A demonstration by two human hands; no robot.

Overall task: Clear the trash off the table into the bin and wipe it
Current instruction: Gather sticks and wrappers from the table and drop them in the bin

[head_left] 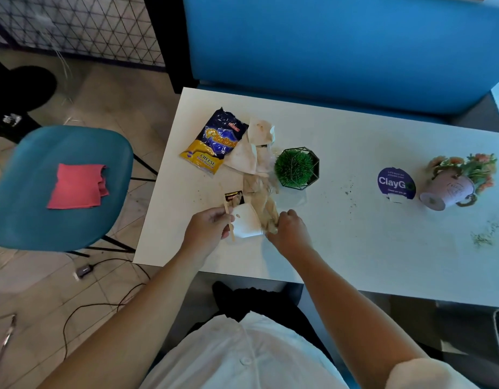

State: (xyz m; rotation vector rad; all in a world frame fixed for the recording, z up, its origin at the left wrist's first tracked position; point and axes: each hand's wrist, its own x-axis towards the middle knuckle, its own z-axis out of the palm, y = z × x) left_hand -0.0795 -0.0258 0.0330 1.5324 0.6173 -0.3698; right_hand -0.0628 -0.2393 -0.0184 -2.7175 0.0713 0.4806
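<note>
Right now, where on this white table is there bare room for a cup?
Mostly bare: between the caged green ball plant and the round purple sign. Crowded: the left end, with the blue chip bag and crumpled paper wrappers.

Café, blue booth seat [326, 46], table sign [396, 183]

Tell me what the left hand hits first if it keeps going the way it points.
The left hand would probably meet the white paper first, just beyond the wooden stick it pinches.
</note>
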